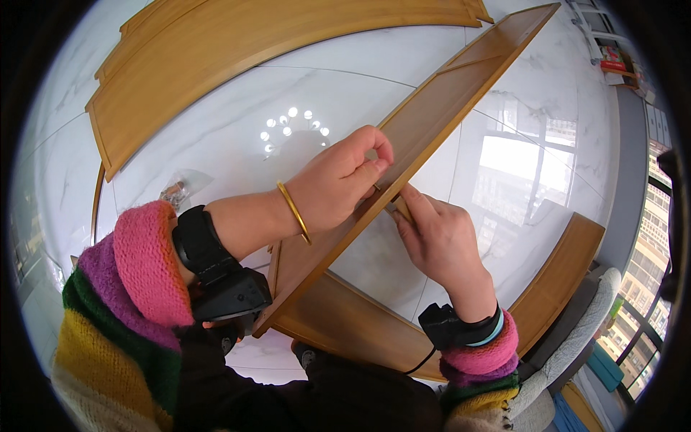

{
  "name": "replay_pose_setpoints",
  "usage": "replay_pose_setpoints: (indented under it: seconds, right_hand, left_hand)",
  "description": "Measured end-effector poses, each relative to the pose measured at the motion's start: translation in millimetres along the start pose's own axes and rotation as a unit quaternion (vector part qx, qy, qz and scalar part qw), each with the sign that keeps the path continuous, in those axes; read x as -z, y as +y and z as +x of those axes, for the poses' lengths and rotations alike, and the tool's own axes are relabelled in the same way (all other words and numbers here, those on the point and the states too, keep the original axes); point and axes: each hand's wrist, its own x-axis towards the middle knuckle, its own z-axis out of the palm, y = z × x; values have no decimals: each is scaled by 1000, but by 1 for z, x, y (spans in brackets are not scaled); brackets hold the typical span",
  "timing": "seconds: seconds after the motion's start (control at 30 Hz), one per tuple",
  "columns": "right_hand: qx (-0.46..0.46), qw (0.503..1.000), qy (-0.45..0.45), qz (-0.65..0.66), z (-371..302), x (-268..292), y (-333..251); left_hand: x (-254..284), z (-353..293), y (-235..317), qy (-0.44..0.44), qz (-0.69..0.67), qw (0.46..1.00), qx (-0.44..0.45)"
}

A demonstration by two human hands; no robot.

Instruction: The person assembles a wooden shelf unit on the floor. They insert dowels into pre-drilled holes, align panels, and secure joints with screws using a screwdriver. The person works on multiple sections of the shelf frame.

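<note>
A long wooden board (403, 155) with a raised rim stands on edge, slanting from the near left up to the far right. On its left side my left hand (345, 176) is closed, thumb and forefinger curled together over the board's face. A small metal-looking pin (377, 187) shows by its lower fingers; what the fingers hold, if anything, is hidden. My right hand (446, 234) is on the other side, its fingers closed on a small pale piece (401, 209) against the board's edge. The kind of that piece is not clear.
A large curved wooden panel (237, 65) lies on the glossy marble floor (309, 93) at the far left. Another wooden panel (345, 317) lies near my feet. At right are a wooden plank (565, 266) and a grey sofa (583, 338). A clear plastic bag (188, 186) lies left.
</note>
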Motion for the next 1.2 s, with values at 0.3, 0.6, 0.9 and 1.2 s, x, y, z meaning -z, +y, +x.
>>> replay_pose_setpoints:
  seconds: [0.3, 0.6, 0.9, 1.2]
  right_hand:
    - [3, 1000, 5, -2, -4, 2, 2]
    - [0, 1000, 6, -14, -4, 2, -4]
    - [4, 1000, 19, -5, -5, -1, -1]
    - [10, 999, 25, -19, -5, -3, 0]
  left_hand:
    - [-8, 2, -8, 44, 29, 998, -32]
    - [-17, -6, -7, 100, 204, 958, -176]
    - [-13, -4, -9, 75, 230, 951, -190]
    - [-10, -3, -10, 64, 328, 927, -170]
